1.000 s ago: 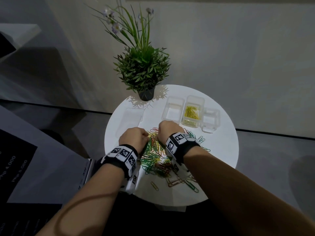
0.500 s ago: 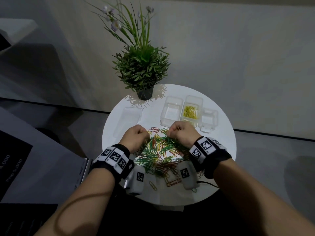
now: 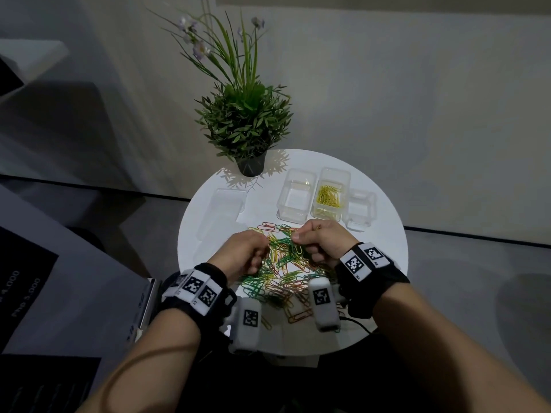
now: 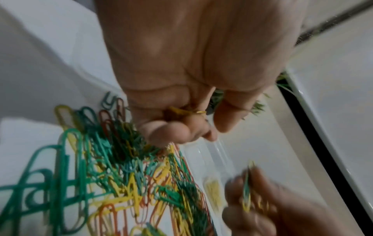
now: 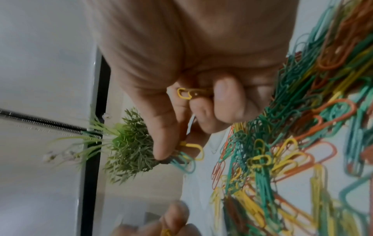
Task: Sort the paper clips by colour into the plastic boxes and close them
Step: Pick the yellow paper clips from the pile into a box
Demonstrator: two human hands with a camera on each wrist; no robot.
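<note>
Yellow clips are pinched in both curled hands, the left hand (image 3: pixel 243 253) and the right hand (image 3: pixel 320 242), low in the frame over the mixed pile (image 3: pixel 283 272). A second ago the right hand sat further left; it has swung right. Beyond, the box of yellow clips (image 3: pixel 329 196) stands open at upper centre, so sorting is barely begun.

the mixed paper clips (image 3: pixel 286 269) cover the middle of the round table (image 3: pixel 384 263), from the near edge almost to the three open plastic boxes (image 3: pixel 328 198) along the far right edge. a potted plant (image 3: pixel 247 126) blocks the far edge; clear lids (image 3: pixel 223 210) lie at the far left. bare surface shows along the right edge, and in a strip between clips and lids.
</note>
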